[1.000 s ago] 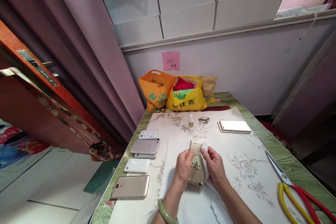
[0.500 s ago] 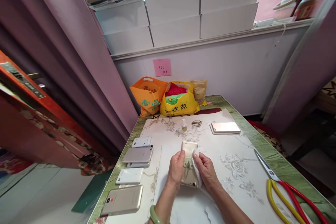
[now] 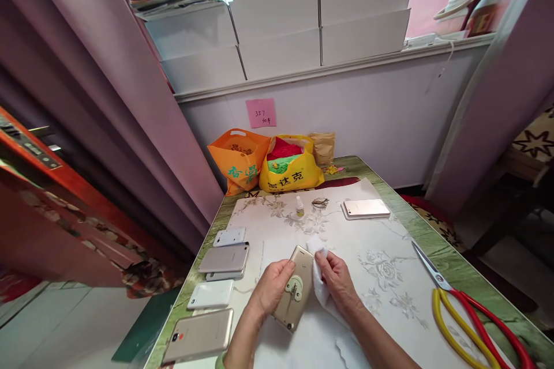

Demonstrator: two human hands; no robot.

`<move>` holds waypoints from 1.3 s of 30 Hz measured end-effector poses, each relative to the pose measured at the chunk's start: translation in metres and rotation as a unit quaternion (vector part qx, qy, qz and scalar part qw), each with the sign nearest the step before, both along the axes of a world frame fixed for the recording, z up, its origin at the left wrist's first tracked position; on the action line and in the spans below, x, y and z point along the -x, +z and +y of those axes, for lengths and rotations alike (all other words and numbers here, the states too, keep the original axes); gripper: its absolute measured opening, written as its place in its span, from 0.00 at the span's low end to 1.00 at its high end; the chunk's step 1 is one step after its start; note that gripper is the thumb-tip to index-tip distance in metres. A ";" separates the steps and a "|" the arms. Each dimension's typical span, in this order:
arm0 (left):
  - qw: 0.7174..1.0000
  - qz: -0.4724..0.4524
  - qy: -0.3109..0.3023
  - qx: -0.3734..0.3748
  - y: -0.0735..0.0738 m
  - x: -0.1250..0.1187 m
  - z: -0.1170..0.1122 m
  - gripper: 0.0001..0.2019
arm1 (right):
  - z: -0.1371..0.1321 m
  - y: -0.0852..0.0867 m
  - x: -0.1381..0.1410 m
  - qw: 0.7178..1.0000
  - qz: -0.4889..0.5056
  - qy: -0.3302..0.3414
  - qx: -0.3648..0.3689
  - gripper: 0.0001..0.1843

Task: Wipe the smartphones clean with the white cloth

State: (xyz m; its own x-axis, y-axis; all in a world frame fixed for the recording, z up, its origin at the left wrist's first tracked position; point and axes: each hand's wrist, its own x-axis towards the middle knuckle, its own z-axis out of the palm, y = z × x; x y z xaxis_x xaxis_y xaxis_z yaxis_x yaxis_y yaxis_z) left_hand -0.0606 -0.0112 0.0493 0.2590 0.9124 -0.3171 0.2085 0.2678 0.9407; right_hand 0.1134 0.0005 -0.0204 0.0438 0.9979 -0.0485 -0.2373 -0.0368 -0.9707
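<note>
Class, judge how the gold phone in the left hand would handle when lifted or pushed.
Probably stiff: the gold phone looks straight though the left hand grips one side. Its glossy back looks slippery; the ring mount should aid grip.

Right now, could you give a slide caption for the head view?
Left hand holds a gold phone; right hand presses a white cloth against its edge.

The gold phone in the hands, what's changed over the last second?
The gold phone has tilted from straight ahead to slanting, far end rightward. The left hand still grips its left edge; the right hand still presses the white cloth to its right side. The scissors stay put.
</note>
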 end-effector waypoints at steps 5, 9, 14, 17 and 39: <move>0.984 0.139 -0.111 -0.010 0.014 0.011 -0.004 0.25 | -0.001 0.005 -0.001 1.000 0.030 -0.002 0.005 0.27; 0.957 0.222 -0.181 -0.035 0.021 -0.004 0.000 0.21 | -0.004 0.014 -0.004 0.995 -0.041 0.088 -0.033 0.31; 0.963 0.208 -0.139 -0.097 0.015 -0.020 0.009 0.20 | -0.004 0.016 -0.005 0.992 -0.033 0.111 -0.047 0.25; 0.975 0.174 -0.103 -0.096 0.004 -0.018 0.010 0.22 | -0.003 0.013 -0.004 0.995 -0.009 0.090 -0.036 0.24; 0.999 0.010 -0.021 0.027 -0.043 -0.018 -0.005 0.24 | 0.008 0.015 -0.026 0.999 0.000 -0.018 0.036 0.26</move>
